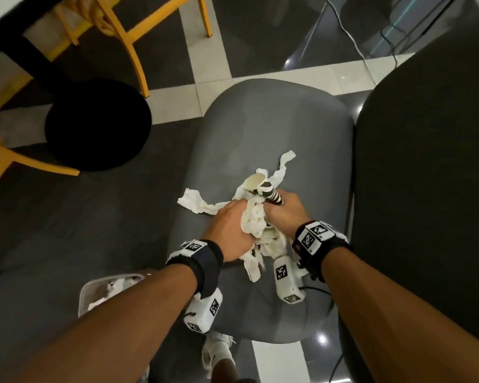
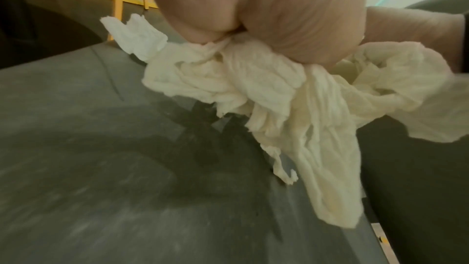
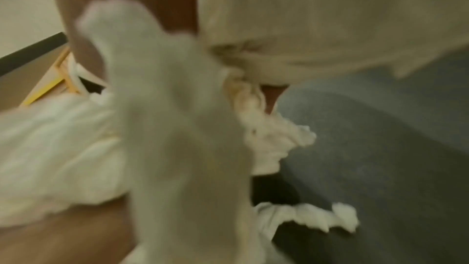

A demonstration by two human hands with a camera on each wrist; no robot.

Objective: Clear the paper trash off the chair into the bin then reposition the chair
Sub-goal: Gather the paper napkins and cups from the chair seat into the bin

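Observation:
A grey chair seat (image 1: 260, 128) fills the middle of the head view. Over its near half my left hand (image 1: 227, 230) and right hand (image 1: 285, 214) together grip a bundle of crumpled white paper tissue (image 1: 256, 225), with loose strips trailing left and toward the chair's far side. A paper cup with black and white stripes (image 1: 263, 189) sticks out above the bundle, held by my right hand. In the left wrist view my fingers (image 2: 215, 7) clamp the tissue (image 2: 279, 97) above the grey seat (image 2: 88, 168). The right wrist view is blurred, with tissue (image 3: 164, 127) close to the lens.
A bin (image 1: 103, 291) holding white paper stands on the floor at the lower left, partly under my left forearm. A round black table base (image 1: 97, 125) and yellow chair legs (image 1: 130, 48) are at the upper left. A dark rounded seat (image 1: 432, 175) borders the grey chair on the right.

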